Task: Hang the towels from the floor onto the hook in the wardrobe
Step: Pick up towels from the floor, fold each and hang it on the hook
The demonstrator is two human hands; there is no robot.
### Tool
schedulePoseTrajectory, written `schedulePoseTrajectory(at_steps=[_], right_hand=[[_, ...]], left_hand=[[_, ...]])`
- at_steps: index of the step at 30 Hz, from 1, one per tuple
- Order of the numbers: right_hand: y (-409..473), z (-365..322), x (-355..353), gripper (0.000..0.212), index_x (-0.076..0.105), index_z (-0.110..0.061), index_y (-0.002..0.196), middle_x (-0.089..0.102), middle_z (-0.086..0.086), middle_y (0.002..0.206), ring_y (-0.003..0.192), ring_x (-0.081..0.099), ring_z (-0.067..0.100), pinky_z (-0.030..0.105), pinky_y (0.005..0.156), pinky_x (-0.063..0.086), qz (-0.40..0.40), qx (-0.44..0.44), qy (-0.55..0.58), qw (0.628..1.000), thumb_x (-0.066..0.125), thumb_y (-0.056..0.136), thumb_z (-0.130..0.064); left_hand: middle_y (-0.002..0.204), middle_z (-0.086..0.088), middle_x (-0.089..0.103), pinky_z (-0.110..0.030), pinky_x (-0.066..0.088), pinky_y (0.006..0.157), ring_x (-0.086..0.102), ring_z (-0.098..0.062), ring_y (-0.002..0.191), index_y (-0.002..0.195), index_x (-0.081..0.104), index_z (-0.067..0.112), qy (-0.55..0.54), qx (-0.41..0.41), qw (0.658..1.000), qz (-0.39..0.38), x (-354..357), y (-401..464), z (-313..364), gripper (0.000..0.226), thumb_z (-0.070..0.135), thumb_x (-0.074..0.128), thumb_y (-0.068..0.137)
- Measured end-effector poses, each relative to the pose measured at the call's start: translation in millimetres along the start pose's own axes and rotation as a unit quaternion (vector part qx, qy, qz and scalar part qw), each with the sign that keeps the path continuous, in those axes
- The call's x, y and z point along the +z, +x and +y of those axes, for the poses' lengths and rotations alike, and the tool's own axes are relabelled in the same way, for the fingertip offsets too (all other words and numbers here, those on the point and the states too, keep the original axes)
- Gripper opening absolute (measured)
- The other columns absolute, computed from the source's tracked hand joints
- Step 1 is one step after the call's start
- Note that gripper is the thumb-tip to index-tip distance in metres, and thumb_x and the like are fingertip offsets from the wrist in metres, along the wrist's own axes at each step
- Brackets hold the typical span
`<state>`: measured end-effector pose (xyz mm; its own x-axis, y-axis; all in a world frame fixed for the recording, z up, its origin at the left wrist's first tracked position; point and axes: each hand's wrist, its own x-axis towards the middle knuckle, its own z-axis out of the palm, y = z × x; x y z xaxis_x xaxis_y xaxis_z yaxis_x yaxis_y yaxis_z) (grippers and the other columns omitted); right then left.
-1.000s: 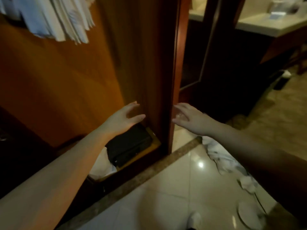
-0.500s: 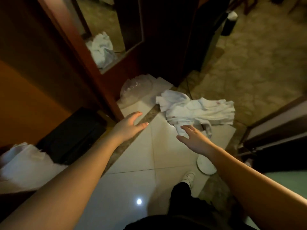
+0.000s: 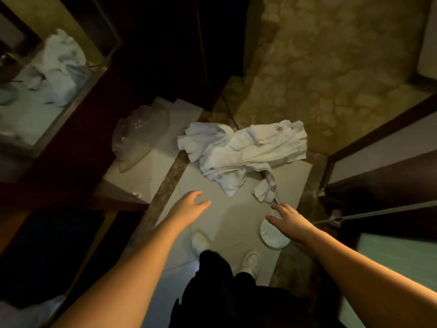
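Towels (image 3: 246,152) lie crumpled in a white heap where pale floor tiles (image 3: 227,216) meet patterned beige carpet (image 3: 331,67). Left hand (image 3: 189,207) and right hand (image 3: 287,217) reach over the tiles just short of the heap, fingers relaxed and spread, holding nothing. A round ribbed white disc (image 3: 272,235) lies under the right wrist; a clear plastic bag (image 3: 139,138) lies left of the towels beside dark wood panelling (image 3: 78,147).

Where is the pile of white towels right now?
In the head view the white towels lie crumpled on the floor just beyond both open hands, right of a clear plastic bag and past a round white disc.
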<state>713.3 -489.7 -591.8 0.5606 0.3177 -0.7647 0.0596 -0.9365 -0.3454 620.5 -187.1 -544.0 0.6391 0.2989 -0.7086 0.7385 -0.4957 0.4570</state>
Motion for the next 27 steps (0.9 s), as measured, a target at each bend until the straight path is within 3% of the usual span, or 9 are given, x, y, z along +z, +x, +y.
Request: schedulePoseTrajectory(at_steps=[3, 13, 19, 24, 27], right_hand=[[45.8, 13.3, -4.2, 0.066, 0.041, -0.026, 0.151, 0.036, 0.000, 0.159, 0.145, 0.036, 0.022, 0.039, 0.114, 0.032, -0.012, 0.016, 0.026, 0.999, 0.047, 0.097, -0.063], [241.6, -11.8, 24.2, 0.048, 0.048, -0.014, 0.147, 0.043, 0.007, 0.153, 0.142, 0.038, 0.023, 0.030, 0.111, 0.030, -0.047, 0.047, 0.121, 0.990, 0.050, 0.105, -0.038], [376.1, -39.7, 58.9, 0.045, 0.053, -0.013, 0.143, 0.051, 0.008, 0.147, 0.134, 0.048, 0.023, 0.029, 0.108, 0.034, -0.082, 0.045, 0.119, 0.988, 0.052, 0.104, -0.036], [482.7, -57.3, 77.5, 0.042, 0.057, -0.013, 0.139, 0.055, 0.009, 0.143, 0.131, 0.050, 0.025, 0.031, 0.107, 0.036, -0.096, 0.013, 0.078, 0.992, 0.054, 0.103, -0.036], [531.2, -59.8, 96.0, 0.038, 0.061, -0.012, 0.133, 0.057, 0.009, 0.137, 0.125, 0.052, 0.026, 0.031, 0.103, 0.038, -0.080, -0.001, 0.077, 0.994, 0.058, 0.101, -0.033]], left_hand=[[0.153, -0.002, 0.045, -0.029, 0.037, 0.102, 0.046, -0.021, 0.137, 0.147, 0.047, 0.022, 0.020, -0.012, 0.999, -0.025, 10.7, 60.0, 8.7, 0.056, 0.045, 0.058, 0.097], [0.143, -0.007, 0.055, -0.029, 0.039, 0.098, 0.053, -0.024, 0.128, 0.139, 0.055, 0.014, 0.049, -0.037, 0.995, -0.081, 27.6, 291.6, -22.9, 0.047, 0.039, 0.056, 0.099], [0.135, -0.008, 0.060, -0.026, 0.038, 0.089, 0.058, -0.023, 0.118, 0.134, 0.059, 0.012, 0.053, -0.060, 0.991, -0.107, 33.4, 435.5, -68.5, 0.043, 0.035, 0.058, 0.098], [0.115, -0.007, 0.064, -0.027, 0.042, 0.081, 0.057, -0.020, 0.094, 0.120, 0.065, 0.011, 0.061, -0.063, 0.990, -0.108, 46.3, 533.5, -108.1, 0.030, 0.027, 0.066, 0.094], [0.101, -0.006, 0.063, -0.032, 0.046, 0.075, 0.061, -0.024, 0.090, 0.098, 0.062, 0.009, 0.103, -0.054, 0.988, -0.105, 69.9, 576.6, -135.3, 0.016, 0.023, 0.065, 0.091]])
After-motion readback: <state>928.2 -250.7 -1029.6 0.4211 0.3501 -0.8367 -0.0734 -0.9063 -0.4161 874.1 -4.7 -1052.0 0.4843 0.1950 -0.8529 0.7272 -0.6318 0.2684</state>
